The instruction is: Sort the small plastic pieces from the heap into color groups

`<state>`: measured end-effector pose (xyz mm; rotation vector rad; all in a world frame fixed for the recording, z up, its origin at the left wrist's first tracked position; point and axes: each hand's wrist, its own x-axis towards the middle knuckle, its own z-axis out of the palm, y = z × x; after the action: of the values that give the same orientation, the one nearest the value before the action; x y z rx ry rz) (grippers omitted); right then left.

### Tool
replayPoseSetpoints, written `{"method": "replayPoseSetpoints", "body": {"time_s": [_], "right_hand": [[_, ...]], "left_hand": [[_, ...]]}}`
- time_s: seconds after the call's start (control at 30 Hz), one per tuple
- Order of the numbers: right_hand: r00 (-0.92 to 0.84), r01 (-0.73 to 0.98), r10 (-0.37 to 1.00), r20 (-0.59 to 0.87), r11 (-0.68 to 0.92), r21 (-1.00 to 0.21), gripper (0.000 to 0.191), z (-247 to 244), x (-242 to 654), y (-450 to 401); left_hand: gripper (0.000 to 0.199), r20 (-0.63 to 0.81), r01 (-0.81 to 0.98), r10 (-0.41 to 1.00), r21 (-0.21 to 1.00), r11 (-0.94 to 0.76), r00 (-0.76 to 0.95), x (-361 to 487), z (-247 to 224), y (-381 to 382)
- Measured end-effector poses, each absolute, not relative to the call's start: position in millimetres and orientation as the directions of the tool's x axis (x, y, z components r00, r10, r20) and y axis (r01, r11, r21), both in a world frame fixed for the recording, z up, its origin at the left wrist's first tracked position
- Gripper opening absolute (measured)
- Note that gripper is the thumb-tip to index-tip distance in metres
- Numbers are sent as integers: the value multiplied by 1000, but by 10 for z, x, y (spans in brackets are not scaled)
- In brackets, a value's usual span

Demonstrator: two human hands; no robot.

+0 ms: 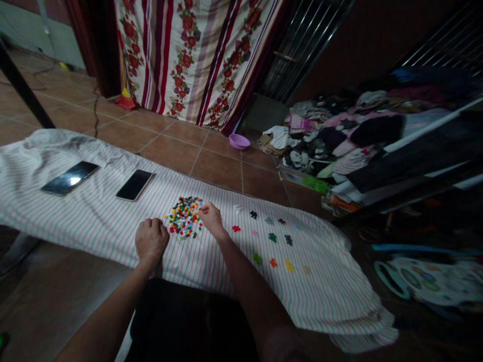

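Note:
A pile of small, many-coloured square pieces [184, 216] lies on a striped cloth in front of me. At its right edge, my right hand [212, 220] is closed in a pinch on a small dark piece [201, 209]. My left hand [151, 239] rests on the cloth at the left edge of the pile, its fingers curled in; whatever lies under them, if anything, is hidden. To the right, small groups sorted by colour lie in rows, among them a red group [236, 229], a dark green group [272, 238], a black group [253, 214] and a yellow group [289, 265].
The striped cloth [98, 221] covers a long, low surface. Left of the pile lie a phone [135, 185] and a tablet-like device [70, 178]. Beyond are a purple basin [239, 142] on the tiled floor, a floral curtain [196, 60] and heaped clothes [339, 130].

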<state>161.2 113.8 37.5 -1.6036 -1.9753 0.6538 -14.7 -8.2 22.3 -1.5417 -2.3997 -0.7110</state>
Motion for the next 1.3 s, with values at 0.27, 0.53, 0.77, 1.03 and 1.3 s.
{"method": "replayPoseSetpoints", "body": {"time_s": [0.27,0.53,0.77,1.03,1.3], "right_hand": [[-169,674,976,138,216,-707,12,296,1746,1108],[-109,703,969,222,233,-672,17,403,2138,1172],[60,800,964,261,110,-590,27,480,2706,1259],[285,859,933,221,-146,-490,26,509,3234,1377],[276,904,934,226,-172,-391,23,466,3479,1489]], "left_hand": [[22,437,901,790,263,344,-430,-147,218,-81],[23,420,901,801,280,333,-426,-154,222,-84],[23,410,892,799,301,336,-439,-136,256,-88],[22,425,897,795,288,334,-432,-144,227,-85],[21,442,898,786,292,329,-431,-154,180,-77]]}}
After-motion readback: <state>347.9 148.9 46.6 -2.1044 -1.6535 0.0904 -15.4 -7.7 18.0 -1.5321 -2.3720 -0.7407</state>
